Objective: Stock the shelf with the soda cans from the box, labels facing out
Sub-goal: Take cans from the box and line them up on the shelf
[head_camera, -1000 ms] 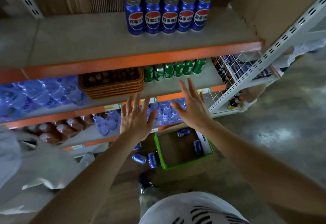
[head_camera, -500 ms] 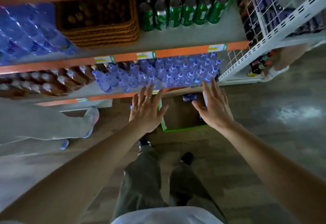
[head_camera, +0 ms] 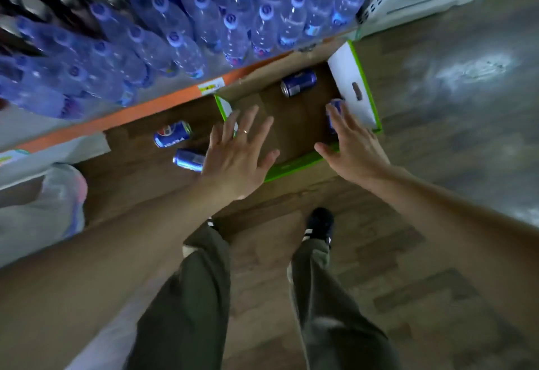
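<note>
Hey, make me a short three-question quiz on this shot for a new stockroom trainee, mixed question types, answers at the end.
1. True or false: the left hand is gripping a can.
2. How many soda cans lie on the floor outside the box?
3. Multiple choice: the can in the box's far part is A) upright, B) on its side, C) crushed flat.

Key:
1. False; its fingers are spread and hold nothing.
2. Two: the Pepsi can and the can beside the left hand.
3. B.
</note>
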